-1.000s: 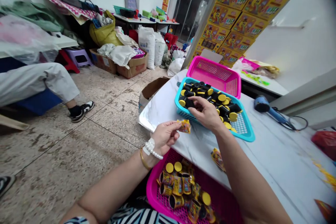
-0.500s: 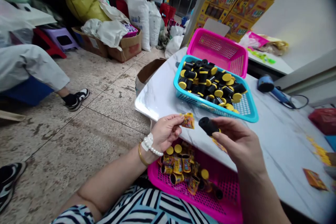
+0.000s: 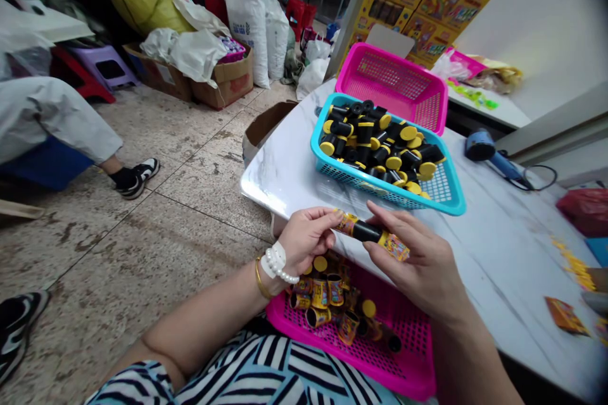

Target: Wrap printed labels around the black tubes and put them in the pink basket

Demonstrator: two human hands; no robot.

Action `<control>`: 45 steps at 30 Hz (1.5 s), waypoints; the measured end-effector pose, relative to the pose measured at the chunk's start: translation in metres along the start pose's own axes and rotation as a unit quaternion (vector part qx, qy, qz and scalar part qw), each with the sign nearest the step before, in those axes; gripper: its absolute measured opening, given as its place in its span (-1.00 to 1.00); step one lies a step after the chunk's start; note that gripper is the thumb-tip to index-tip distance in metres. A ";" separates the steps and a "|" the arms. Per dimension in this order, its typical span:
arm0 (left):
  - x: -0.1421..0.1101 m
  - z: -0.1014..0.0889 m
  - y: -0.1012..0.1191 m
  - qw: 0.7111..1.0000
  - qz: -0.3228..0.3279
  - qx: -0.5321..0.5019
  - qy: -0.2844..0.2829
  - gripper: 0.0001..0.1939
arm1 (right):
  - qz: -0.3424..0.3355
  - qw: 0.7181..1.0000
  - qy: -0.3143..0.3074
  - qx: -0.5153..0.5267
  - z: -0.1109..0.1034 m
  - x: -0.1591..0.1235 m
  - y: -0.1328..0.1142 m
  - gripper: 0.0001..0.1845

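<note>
My left hand (image 3: 311, 237), wearing a pearl bracelet, pinches a small yellow printed wrapper sleeve (image 3: 346, 223). The sleeve's end meets a black plastic canister (image 3: 367, 231); whether it is around the canister or only against it, I cannot tell. My right hand (image 3: 418, 256) has fingers and thumb closed on the canister's other end. Between those fingers shows a second printed piece (image 3: 396, 247), partly hidden; I cannot tell whether it is held. Below my hands, a pink basket (image 3: 408, 354) holds several canisters in printed sleeves (image 3: 320, 294).
A blue basket (image 3: 458, 202) full of black canisters with yellow caps stands on the white table (image 3: 285, 164), before another pink basket (image 3: 394, 76). To the right are a blue heat gun (image 3: 494, 155) and printed wrappers (image 3: 565, 315). A seated person's leg (image 3: 61, 117) is at left.
My hands have come together, bringing the sleeve to the black canister's end. The canister has turned to line up with the sleeve. The view has shifted slightly.
</note>
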State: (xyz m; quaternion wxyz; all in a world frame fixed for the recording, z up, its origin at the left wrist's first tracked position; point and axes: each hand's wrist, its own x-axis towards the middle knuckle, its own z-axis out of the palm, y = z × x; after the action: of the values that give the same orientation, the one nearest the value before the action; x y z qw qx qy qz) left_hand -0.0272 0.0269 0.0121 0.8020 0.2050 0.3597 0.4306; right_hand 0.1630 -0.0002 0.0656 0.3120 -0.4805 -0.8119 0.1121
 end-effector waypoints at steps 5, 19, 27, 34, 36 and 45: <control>-0.002 -0.005 -0.002 0.999 0.019 0.036 -0.014 -0.73 | 0.018 0.997 -0.071 0.031 0.005 -0.001 0.009 -0.48; -0.009 -0.016 -0.004 0.989 0.052 0.118 -0.069 -0.47 | 0.058 0.988 0.052 0.134 0.028 -0.023 0.017 -0.64; -0.010 -0.011 -0.002 0.986 0.056 0.137 -0.079 -0.67 | 0.152 0.956 0.186 0.166 0.053 -0.042 0.006 -0.61; -0.009 -0.003 -0.006 0.984 0.062 0.141 -0.088 -0.73 | 0.117 0.970 0.201 0.072 0.044 -0.050 0.004 -0.58; -0.010 -0.001 -0.009 0.984 0.068 0.144 -0.077 -0.74 | 0.111 0.973 0.191 0.074 0.041 -0.050 0.004 -0.55; -0.017 0.011 -0.020 0.989 0.062 0.108 -0.081 -0.72 | 0.088 0.975 0.201 -0.015 0.050 -0.062 -0.014 -0.32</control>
State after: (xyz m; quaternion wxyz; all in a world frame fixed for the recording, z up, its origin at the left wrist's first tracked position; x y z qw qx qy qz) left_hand -0.0147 0.0012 0.0133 0.7733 0.3466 0.3244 0.4202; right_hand 0.1443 -0.0544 0.0085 0.4503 -0.5678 -0.6885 0.0278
